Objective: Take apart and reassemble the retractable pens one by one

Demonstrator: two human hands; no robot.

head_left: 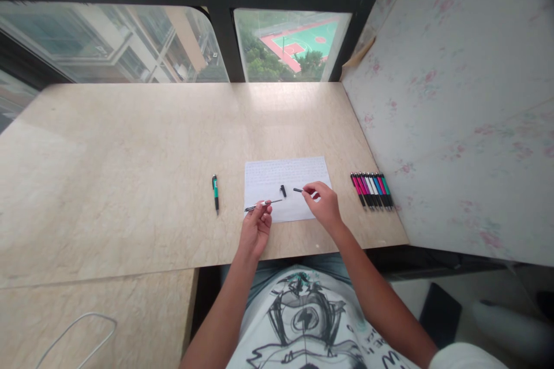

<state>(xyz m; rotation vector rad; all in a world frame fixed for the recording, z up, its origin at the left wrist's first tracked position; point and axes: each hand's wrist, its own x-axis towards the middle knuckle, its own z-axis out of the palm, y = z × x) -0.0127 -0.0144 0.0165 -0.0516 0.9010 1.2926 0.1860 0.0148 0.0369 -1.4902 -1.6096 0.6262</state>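
Observation:
Between the thumb and fingers of my left hand (257, 228) is a white pen barrel (255, 206), with a thin dark refill (276, 201) sticking out of its right end. My right hand (322, 203) pinches a short black pen grip (298, 189), held apart from the barrel and pointing left. Both hands are over a sheet of paper (303, 168) with lines of writing on its upper part. A small black piece that looks like a pen cap (283, 191) lies on the paper between them.
A green and black pen (215, 195) lies left of the paper. To the right, a row of several coloured pens (371, 191) lies by the flowered wall (454, 127). A white cable (97, 315) rests at lower left. Windows stand behind the tabletop (142, 184).

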